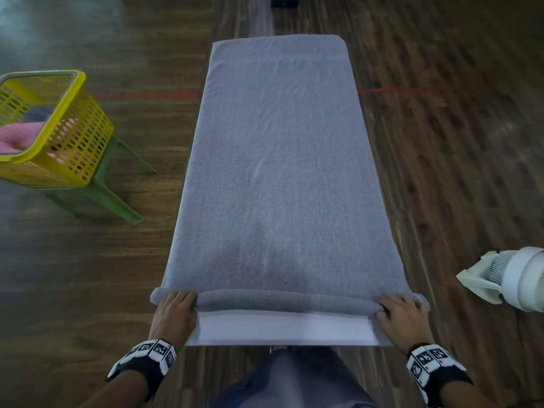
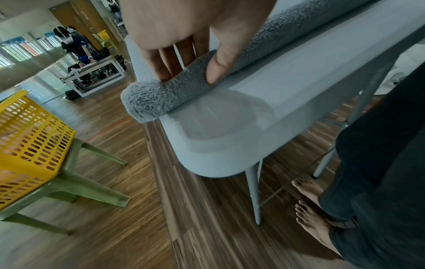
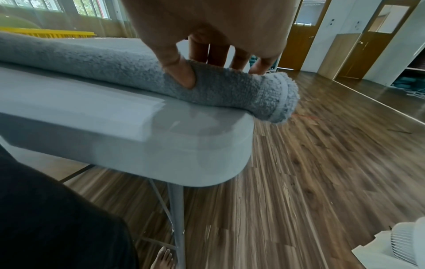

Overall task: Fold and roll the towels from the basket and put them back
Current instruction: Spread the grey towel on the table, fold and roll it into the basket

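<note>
A long grey towel (image 1: 279, 160) lies folded lengthwise along a narrow white table (image 1: 282, 329). Its near end is wound into a thin roll (image 1: 288, 301) across the table. My left hand (image 1: 176, 312) grips the roll's left end (image 2: 161, 94), thumb on the near side and fingers over the top. My right hand (image 1: 401, 315) grips the right end (image 3: 230, 89) the same way. The yellow basket (image 1: 67, 125) stands on a green stool (image 1: 100, 189) to the left, with a pink towel (image 1: 20, 136) inside.
Wooden floor surrounds the table. A white fan (image 1: 512, 278) sits on the floor at the right. My legs (image 1: 294, 378) stand against the table's near edge, and my bare feet (image 2: 310, 203) are under it. Another person (image 2: 76, 45) works at a far table.
</note>
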Tool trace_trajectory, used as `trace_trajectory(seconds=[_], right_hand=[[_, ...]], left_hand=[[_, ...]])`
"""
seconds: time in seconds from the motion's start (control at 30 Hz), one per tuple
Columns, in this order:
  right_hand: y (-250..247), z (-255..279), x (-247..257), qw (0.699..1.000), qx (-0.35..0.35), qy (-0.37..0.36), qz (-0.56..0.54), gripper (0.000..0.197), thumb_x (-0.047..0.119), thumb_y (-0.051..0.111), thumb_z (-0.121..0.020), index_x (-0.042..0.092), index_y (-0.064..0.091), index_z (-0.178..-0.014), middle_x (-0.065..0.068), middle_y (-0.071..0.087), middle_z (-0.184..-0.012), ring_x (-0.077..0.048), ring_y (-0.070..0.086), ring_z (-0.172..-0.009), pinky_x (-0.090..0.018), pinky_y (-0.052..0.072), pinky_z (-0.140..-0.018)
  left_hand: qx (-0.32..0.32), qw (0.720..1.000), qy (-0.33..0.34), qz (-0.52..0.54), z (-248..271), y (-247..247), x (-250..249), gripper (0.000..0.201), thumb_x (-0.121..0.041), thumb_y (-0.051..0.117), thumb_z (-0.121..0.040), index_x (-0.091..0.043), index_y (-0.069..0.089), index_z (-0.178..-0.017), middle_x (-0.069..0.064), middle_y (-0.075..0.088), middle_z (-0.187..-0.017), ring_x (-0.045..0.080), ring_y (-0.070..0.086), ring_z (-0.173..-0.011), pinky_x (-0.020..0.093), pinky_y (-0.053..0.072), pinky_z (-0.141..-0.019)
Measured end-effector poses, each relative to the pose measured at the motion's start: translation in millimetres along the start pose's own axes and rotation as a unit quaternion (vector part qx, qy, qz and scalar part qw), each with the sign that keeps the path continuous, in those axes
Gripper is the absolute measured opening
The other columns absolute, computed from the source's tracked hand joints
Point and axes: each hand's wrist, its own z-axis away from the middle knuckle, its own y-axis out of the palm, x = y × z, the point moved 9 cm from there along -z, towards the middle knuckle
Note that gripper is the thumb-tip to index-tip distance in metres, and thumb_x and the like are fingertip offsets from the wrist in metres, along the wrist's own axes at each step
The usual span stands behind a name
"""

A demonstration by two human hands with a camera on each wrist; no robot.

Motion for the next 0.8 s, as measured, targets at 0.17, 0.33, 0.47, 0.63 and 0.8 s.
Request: trace_trajectory(seconds=[0.17, 0.33, 0.47, 0.63, 0.8], right_hand=[[-4, -4, -7, 0.999, -0.023, 0.042, -0.016, 0.023, 0.008, 0.072, -0.073, 0.019, 0.064, -0.092, -0.002, 0.061, -0.09, -0.027, 0.057, -0.088, -0.044, 0.038, -0.084], [4, -3, 10, 0.999, -0.004, -0.04, -0.034, 0.035, 0.002, 0.076, -0.056, 0.016, 0.06, -0.084, -0.002, 0.059, -0.085, -0.026, 0.058, -0.076, -0.04, 0.047, -0.067], [9, 0, 9, 0.999, 0.019, -0.041, -0.029, 0.039, 0.008, 0.08, -0.058, 0.015, 0.066, -0.093, -0.002, 0.066, -0.089, -0.027, 0.065, -0.079, -0.039, 0.052, -0.069], [-16, -13, 13, 0.997, -0.049, -0.062, -0.01, 0.036, 0.029, 0.041, -0.076, 0.018, 0.073, -0.088, 0.0, 0.071, -0.083, -0.023, 0.066, -0.078, -0.04, 0.048, -0.077], [-2, -14, 5, 0.997, -0.066, -0.046, -0.017, 0.044, 0.021, 0.042, -0.09, 0.003, 0.059, -0.126, -0.014, 0.062, -0.126, -0.034, 0.058, -0.117, -0.053, 0.043, -0.101]], left_hand=[[0.025, 0.999, -0.009, -0.027, 8, 6, 3, 0.021, -0.027, 0.049, -0.071, -0.019, 0.066, -0.081, -0.006, 0.065, -0.077, 0.02, 0.06, -0.073, 0.035, 0.051, -0.066], [0.034, 0.998, -0.042, -0.013, 1, 3, 2, 0.014, -0.014, 0.063, -0.075, -0.02, 0.057, -0.086, -0.004, 0.063, -0.078, 0.021, 0.058, -0.074, 0.035, 0.047, -0.069], [0.044, 0.998, -0.037, -0.023, -2, 3, -2, 0.012, -0.012, 0.062, -0.077, -0.02, 0.055, -0.082, -0.003, 0.063, -0.078, 0.022, 0.059, -0.075, 0.034, 0.044, -0.07], [0.025, 0.998, -0.021, -0.047, -16, -7, -10, 0.011, -0.017, 0.056, -0.087, -0.018, 0.061, -0.097, 0.0, 0.066, -0.094, 0.022, 0.06, -0.091, 0.037, 0.043, -0.086], [-0.016, 1.0, -0.011, -0.004, -19, -4, -14, 0.048, 0.007, 0.06, -0.079, -0.004, 0.056, -0.125, 0.015, 0.057, -0.127, 0.035, 0.05, -0.123, 0.051, 0.037, -0.107]])
